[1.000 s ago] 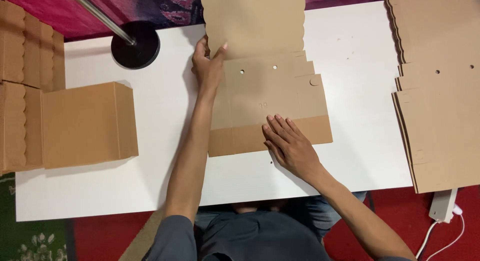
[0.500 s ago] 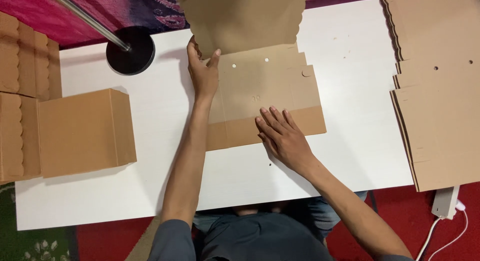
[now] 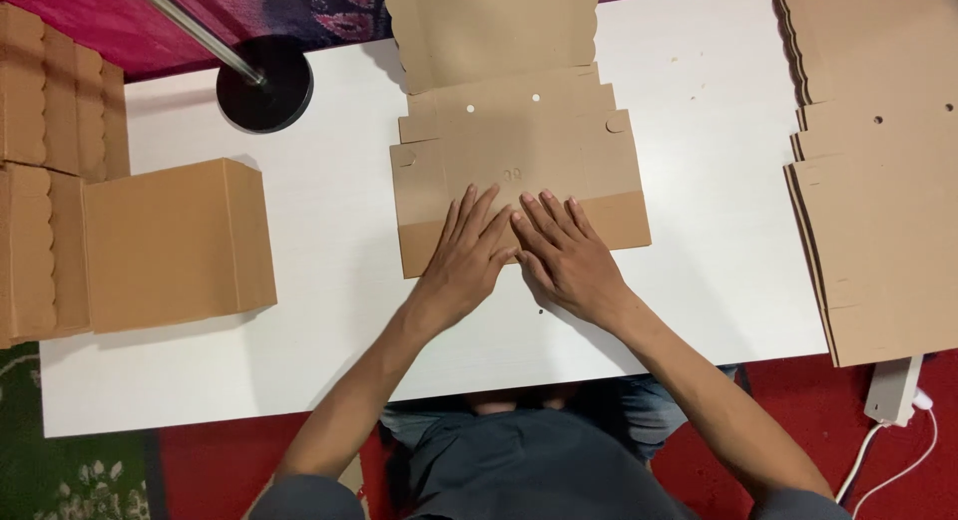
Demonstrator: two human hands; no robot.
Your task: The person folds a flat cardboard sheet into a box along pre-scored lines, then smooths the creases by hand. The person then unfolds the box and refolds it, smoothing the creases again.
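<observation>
Your left hand (image 3: 467,260) and right hand (image 3: 569,260) are both lying flat, fingers spread wide and gripping nothing, pressing side by side on the near flap of the flat cardboard blank (image 3: 519,161). That blank is lying in the middle of the white desk (image 3: 329,320), its scalloped far panel reaching past the desk's back edge.

The risks, as I judge them — you are pressing close to the centre only, so the two outer ends of the flap are sitting free and could crease off the score line or spring up unevenly. The desk looks smooth, so a forward push may be sliding the whole blank away from you instead of folding it. The folded box (image 3: 175,243) on your left and the stack of blanks (image 3: 878,181) on your right are lying well apart, so neither is in the way.
</observation>
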